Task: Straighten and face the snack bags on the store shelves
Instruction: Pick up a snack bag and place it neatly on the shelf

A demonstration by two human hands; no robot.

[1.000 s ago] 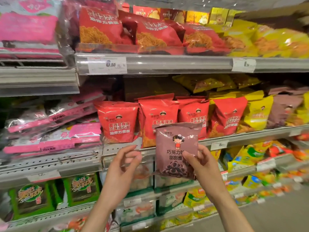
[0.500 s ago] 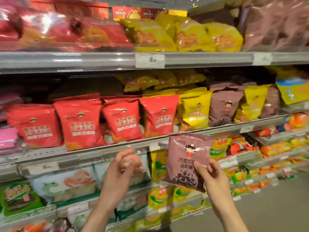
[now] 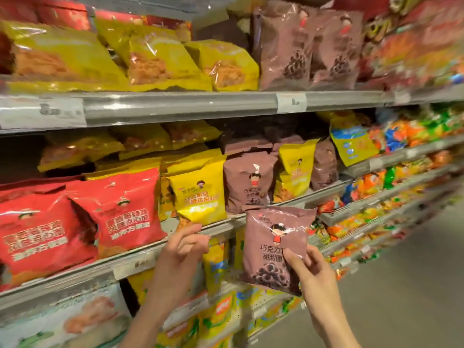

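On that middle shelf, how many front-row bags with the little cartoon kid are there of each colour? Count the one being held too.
Red bags: 2
Yellow bags: 2
Brown bags: 2
Held bag, brown, in the right hand: 1
Total: 7

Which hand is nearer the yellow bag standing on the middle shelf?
Left. The left hand is just below the yellow bag; the right hand is farther right, holding the brown bag.
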